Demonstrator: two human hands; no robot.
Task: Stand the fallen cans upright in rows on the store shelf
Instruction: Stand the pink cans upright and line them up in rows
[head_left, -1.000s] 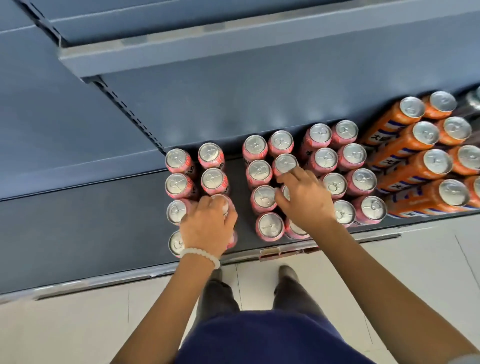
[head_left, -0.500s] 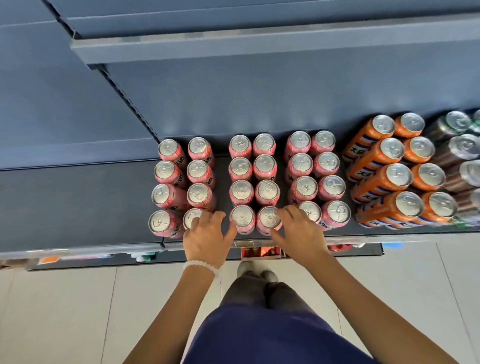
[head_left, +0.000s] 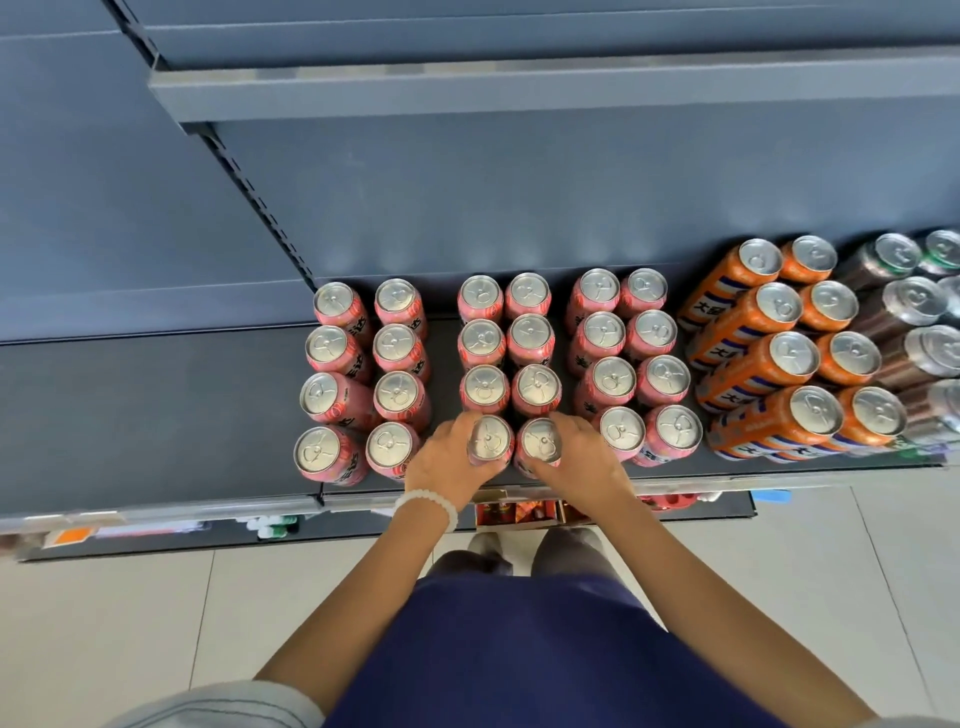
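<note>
Left hand: the left hand (head_left: 447, 460) grips the front left can (head_left: 490, 440) of the middle pink block, fingers curled round its far and outer side, thumb on the near side.
Right hand: the right hand (head_left: 582, 457) grips the front right can (head_left: 540, 444) of the same block, fingers curled round its outer side.
Held cans: both stand upright, lids up, touching each other between the two hands, just behind the shelf lip (head_left: 363, 500).
Purpose of grip: judged as a squeeze from both outer sides, to press the pair together and square it with the column directly behind the hands.
Pink cans: three blocks of pink cans (head_left: 530, 343), each two wide and four deep, all upright; one block lies just outside each hand.
Gaps: bare shelf (head_left: 156, 405) shows between blocks, likely to keep them distinct.
Beyond the right hand: orange cans (head_left: 779, 358), then dark cans (head_left: 914, 301) at the frame edge, all upright.
Task status: no fallen can is visible; judged near completion, alignment only.
Risk: a sideways push could tip the neighbouring front cans.
Wrist: a white bead bracelet (head_left: 427, 506) sits on the left wrist.
</note>
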